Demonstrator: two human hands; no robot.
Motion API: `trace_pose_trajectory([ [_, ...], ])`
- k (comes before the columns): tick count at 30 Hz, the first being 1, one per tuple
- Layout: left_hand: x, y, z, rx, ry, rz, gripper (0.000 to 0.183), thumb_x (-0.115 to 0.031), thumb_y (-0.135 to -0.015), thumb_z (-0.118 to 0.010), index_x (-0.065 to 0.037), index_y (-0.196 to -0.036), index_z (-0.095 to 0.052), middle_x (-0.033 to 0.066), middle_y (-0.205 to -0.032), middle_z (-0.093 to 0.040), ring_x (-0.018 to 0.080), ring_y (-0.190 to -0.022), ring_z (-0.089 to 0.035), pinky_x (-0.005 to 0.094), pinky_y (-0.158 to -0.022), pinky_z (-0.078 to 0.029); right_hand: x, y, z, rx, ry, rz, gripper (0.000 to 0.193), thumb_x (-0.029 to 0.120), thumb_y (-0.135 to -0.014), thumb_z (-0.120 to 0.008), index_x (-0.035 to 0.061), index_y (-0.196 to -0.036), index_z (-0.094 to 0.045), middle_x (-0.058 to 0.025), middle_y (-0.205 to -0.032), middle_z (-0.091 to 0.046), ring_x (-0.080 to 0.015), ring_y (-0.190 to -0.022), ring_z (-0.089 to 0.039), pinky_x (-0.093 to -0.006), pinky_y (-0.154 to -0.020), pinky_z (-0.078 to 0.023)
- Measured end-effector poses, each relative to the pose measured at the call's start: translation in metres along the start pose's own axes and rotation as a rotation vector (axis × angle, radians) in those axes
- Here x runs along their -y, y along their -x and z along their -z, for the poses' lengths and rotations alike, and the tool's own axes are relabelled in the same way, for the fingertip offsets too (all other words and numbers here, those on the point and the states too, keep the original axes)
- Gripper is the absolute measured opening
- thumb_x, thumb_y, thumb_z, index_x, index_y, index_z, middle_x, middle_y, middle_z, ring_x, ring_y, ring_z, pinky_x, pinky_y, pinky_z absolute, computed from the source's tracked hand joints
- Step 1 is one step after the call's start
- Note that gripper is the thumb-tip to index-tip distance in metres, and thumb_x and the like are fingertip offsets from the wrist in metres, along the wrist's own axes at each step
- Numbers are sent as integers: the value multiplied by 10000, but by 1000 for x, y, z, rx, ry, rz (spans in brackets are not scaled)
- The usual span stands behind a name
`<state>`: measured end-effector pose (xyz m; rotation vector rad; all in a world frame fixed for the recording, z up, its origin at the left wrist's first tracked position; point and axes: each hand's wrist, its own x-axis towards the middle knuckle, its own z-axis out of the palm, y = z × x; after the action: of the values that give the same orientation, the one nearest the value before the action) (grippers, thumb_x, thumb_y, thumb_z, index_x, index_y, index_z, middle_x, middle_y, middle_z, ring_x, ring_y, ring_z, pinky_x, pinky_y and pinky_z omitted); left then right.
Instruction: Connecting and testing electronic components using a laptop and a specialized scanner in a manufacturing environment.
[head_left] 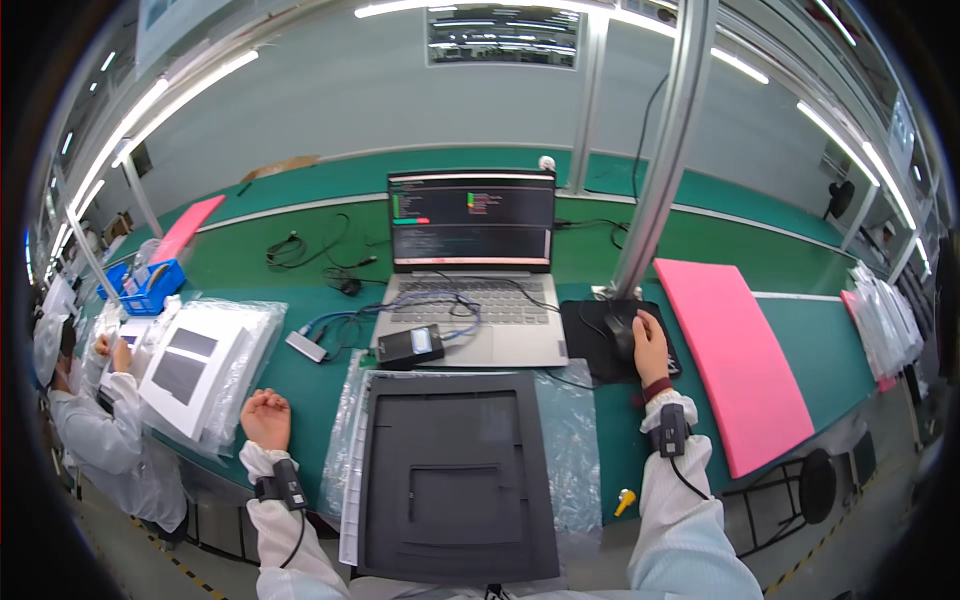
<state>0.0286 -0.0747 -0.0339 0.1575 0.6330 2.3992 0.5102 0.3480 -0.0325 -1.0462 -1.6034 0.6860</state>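
My right hand [652, 348] rests over a black computer mouse [621, 338] on a dark mouse pad [585, 345], its fingers curved round the mouse's right side. My left hand [266, 420] lies near the table's front edge with the fingers curled in, and nothing shows in it. Between my forearms a black rectangular plastic panel [455, 440] lies on clear plastic wrap [572, 430]. Behind the panel stands an open laptop [472, 225] with a lit dark screen. A black box-shaped adapter [402, 347] sits on the laptop's front left corner.
Cables [295, 250] and a small silver hub [306, 346] lie left of the laptop. Further left are white wrapped panels [190, 365], a blue bin [150, 290] and a co-worker's sleeve [105, 430]. A pink foam sheet [738, 365] and a metal post [665, 150] stand right.
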Motion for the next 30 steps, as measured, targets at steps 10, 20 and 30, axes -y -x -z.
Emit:
trace_pose_trajectory([
  [10, -9, -16, 19, 27, -39, 11, 92, 22, -771, -475, -52, -804, -431, 59, -776, -455, 145, -656, -466, 283, -681, -426, -15, -13, 27, -286, 128, -151, 282, 49, -817, -506, 19, -1086, -585, -164, -1032, -627, -252, -961, -610, -335, -851, -462],
  [20, -10, -15, 27, 55, -44, 15, 80, 20, -787, -474, -43, -805, -429, 68, -793, -474, 142, -662, -471, 280, -687, -431, -16, -11, 28, -309, 169, -191, 297, 91, -785, -553, 20, -1070, -595, -177, -1038, -623, -283, -969, -604, -362, -847, -463],
  [30, -9, -13, 21, 40, -54, 0, 83, 22, -787, -471, -45, -787, -423, 62, -781, -461, 139, -650, -457, 283, -686, -426, -11, -11, 27, -311, 226, -150, 284, 123, -772, -585, 20, -1035, -611, -155, -997, -631, -270, -909, -612, -357, -813, -472],
])
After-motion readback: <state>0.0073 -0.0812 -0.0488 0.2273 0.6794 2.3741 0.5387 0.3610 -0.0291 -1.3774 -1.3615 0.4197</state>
